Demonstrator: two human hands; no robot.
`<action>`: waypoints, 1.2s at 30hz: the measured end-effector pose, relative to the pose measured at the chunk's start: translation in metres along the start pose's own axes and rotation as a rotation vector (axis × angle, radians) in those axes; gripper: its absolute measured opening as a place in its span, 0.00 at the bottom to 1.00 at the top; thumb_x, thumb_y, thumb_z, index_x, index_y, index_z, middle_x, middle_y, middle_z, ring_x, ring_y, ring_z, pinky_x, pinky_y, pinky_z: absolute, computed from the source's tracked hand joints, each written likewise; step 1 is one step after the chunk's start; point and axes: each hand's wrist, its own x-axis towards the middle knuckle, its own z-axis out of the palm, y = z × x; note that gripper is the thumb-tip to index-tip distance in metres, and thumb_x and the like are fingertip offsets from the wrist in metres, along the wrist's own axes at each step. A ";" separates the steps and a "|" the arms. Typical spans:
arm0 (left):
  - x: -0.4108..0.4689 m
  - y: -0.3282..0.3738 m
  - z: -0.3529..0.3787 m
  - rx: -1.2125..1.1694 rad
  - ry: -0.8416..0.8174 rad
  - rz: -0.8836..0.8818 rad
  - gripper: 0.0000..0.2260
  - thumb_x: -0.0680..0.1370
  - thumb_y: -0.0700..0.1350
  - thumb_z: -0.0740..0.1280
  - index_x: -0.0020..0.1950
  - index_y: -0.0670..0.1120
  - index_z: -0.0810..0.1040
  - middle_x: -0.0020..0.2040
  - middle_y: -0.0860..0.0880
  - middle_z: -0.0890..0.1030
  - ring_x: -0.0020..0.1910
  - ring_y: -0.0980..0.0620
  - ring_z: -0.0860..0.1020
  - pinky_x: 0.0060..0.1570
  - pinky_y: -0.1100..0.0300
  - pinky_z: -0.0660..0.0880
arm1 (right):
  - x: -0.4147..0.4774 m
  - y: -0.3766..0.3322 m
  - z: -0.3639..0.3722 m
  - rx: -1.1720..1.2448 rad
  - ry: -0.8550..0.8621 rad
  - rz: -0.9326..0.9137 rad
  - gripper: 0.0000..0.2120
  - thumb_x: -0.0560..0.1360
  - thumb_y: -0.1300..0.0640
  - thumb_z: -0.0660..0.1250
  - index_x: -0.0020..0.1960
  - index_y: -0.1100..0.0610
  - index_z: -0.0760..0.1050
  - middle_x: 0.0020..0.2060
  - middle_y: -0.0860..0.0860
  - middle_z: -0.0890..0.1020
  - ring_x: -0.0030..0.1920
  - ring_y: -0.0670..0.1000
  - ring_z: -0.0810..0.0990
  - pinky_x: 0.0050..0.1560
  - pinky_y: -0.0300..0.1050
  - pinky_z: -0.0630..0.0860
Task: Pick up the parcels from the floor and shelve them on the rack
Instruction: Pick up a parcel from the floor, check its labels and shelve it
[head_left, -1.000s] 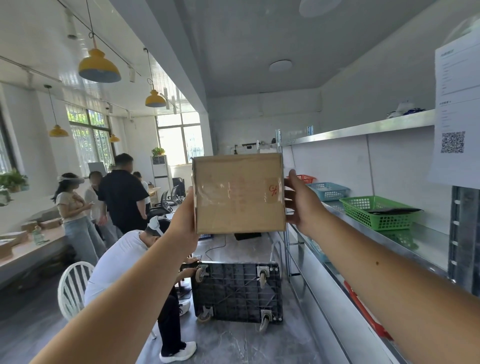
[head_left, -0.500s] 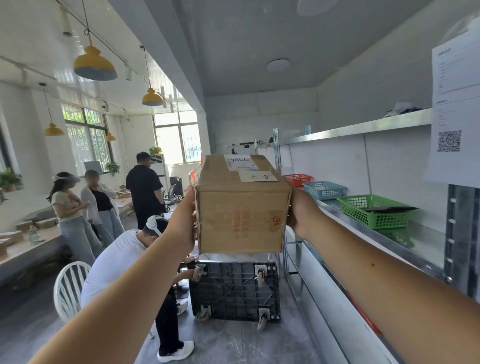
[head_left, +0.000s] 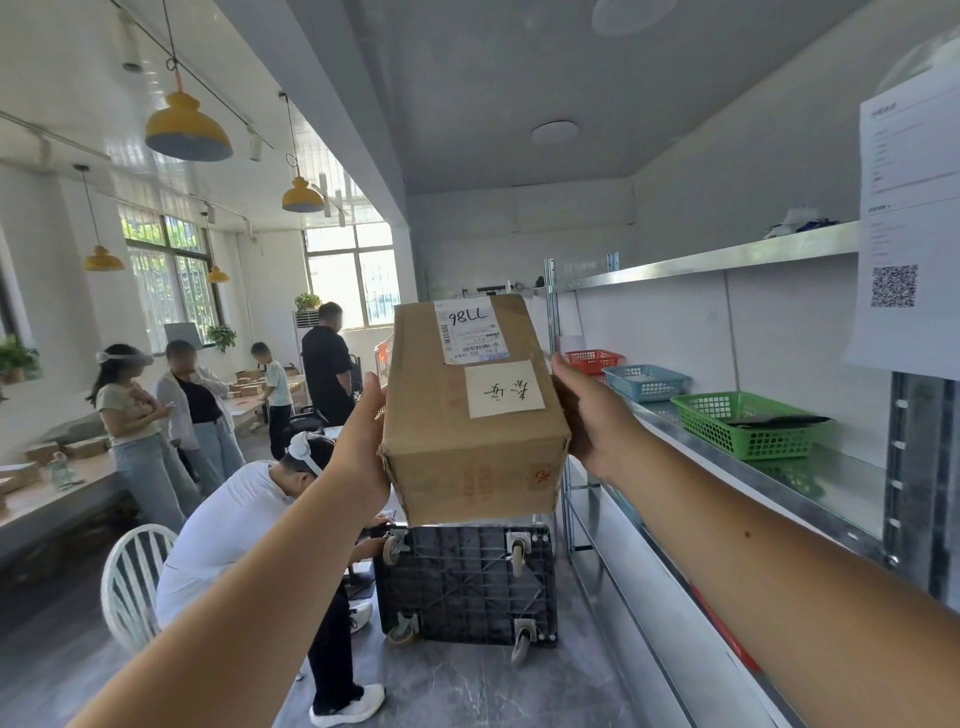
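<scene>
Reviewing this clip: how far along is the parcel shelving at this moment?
Done: one cardboard parcel is off the floor. In hand: the left hand and right hand press its two sides, holding it up in the aisle. Left: it is not yet on the metal rack, whose shelves show only baskets; no shelved parcels are visible.

Brown parcel, white labels; green basket; yellow lamps.

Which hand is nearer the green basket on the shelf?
Right. The right hand grips the box's side facing the green basket; the left hand holds the opposite side.
</scene>
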 end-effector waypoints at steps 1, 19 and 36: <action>-0.001 0.001 -0.001 -0.004 0.006 -0.005 0.31 0.80 0.73 0.59 0.72 0.54 0.80 0.70 0.44 0.83 0.68 0.36 0.80 0.73 0.33 0.70 | -0.001 0.000 0.000 -0.020 -0.016 -0.017 0.18 0.77 0.36 0.70 0.55 0.47 0.90 0.59 0.54 0.89 0.60 0.59 0.87 0.57 0.54 0.81; -0.002 0.011 -0.011 0.086 0.029 0.176 0.35 0.77 0.66 0.72 0.81 0.60 0.66 0.73 0.46 0.80 0.67 0.37 0.82 0.64 0.29 0.78 | -0.017 -0.001 0.012 -0.164 -0.268 -0.065 0.11 0.79 0.40 0.65 0.55 0.28 0.84 0.55 0.38 0.89 0.52 0.36 0.87 0.43 0.38 0.83; -0.006 0.053 -0.009 0.266 0.012 0.415 0.50 0.77 0.52 0.77 0.84 0.69 0.44 0.73 0.49 0.74 0.62 0.36 0.84 0.59 0.34 0.81 | -0.024 0.010 0.000 -0.173 -0.309 -0.123 0.39 0.61 0.54 0.82 0.67 0.29 0.76 0.61 0.46 0.89 0.59 0.49 0.88 0.47 0.43 0.85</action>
